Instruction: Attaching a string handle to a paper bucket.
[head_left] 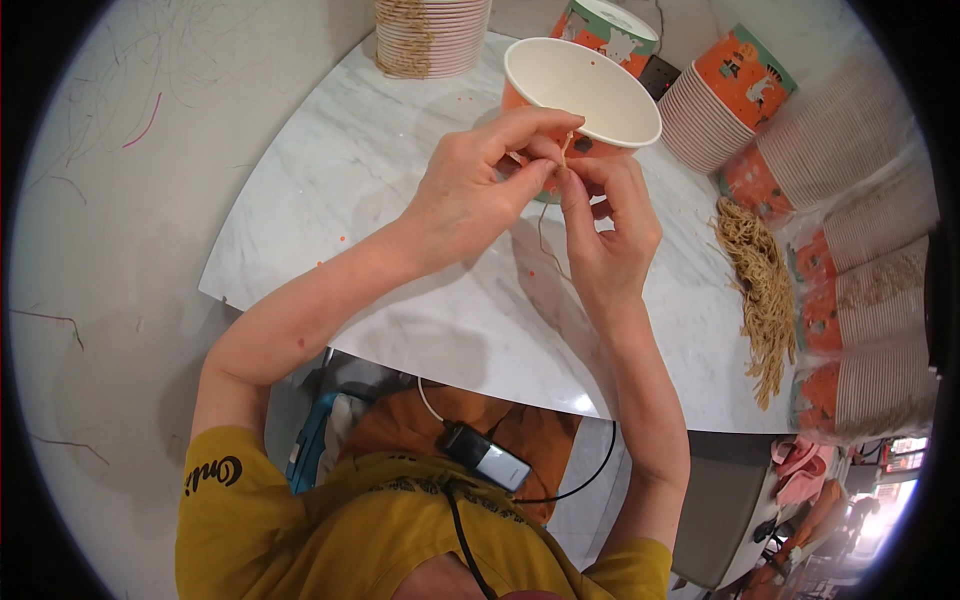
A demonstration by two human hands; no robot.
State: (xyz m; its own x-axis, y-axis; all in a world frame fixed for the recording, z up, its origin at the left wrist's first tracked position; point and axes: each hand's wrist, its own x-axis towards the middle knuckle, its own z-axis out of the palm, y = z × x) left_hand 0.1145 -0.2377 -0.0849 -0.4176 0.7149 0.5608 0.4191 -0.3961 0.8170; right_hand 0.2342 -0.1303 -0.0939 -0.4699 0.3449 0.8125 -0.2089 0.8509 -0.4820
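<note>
Above the table, my left hand (pixel 465 190) and my right hand (pixel 612 220) meet with fingertips pinched together on a thin tan string (pixel 542 230). A short bit of the string sticks up between the fingers, and its longer tail hangs down toward the tabletop. Just behind my hands stands a wide orange paper bucket (pixel 540 68) with a white inside; my fingers overlap its front wall. Whether they touch it, I cannot tell. To the right of my right hand lies a loose bundle of tan strings (pixel 755 290).
A stack of paper buckets (pixel 435 40) with strings on its side stands at the back left of the marble-patterned table (pixel 300 200). Another stack (pixel 700 120) leans at the back right. Plastic-wrapped stacks (pixel 880 290) line the right edge. A cabled device (pixel 485 457) rests at my lap.
</note>
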